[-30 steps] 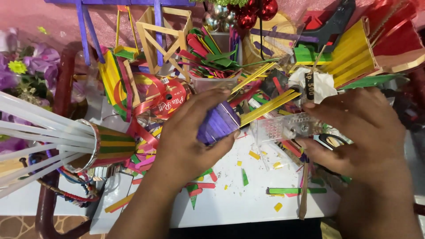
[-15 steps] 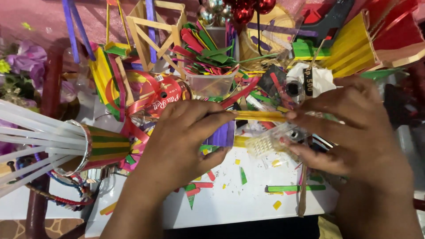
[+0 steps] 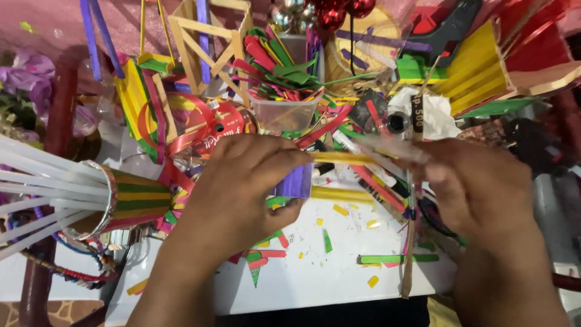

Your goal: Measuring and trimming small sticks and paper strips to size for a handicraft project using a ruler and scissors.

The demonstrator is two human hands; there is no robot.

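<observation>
Purple stick piece (image 3: pixel 296 180): flat painted craft sticks joined side by side into a small ribbed panel, matte purple. It sits in the left hand (image 3: pixel 242 188), thumb under it, fingers curled over the top, above the white tabletop (image 3: pixel 315 278) near the centre.

Yellow sticks (image 3: pixel 348 158): thin, flat, straight-edged, running level out of the left fingertips toward the right hand (image 3: pixel 478 194). The right hand is motion-blurred; fingers look drawn together near the sticks' far end, but whether they actually pinch it I cannot tell.

Below the hands: another yellow stick (image 3: pixel 339 195) flat on the table, a green stick (image 3: pixel 396 258), small coloured offcuts scattered on the white surface.

Behind: clear plastic tub (image 3: pixel 284 115) stuffed with red and green sticks, glossy red ribbon spool (image 3: pixel 227 128), bare-wood stick frame (image 3: pixel 209 42), yellow slatted stick box (image 3: pixel 478 66), shiny red baubles (image 3: pixel 339 11).

Left: striped green-yellow cone (image 3: pixel 136 200) holding translucent white glue rods (image 3: pixel 42 175).
</observation>
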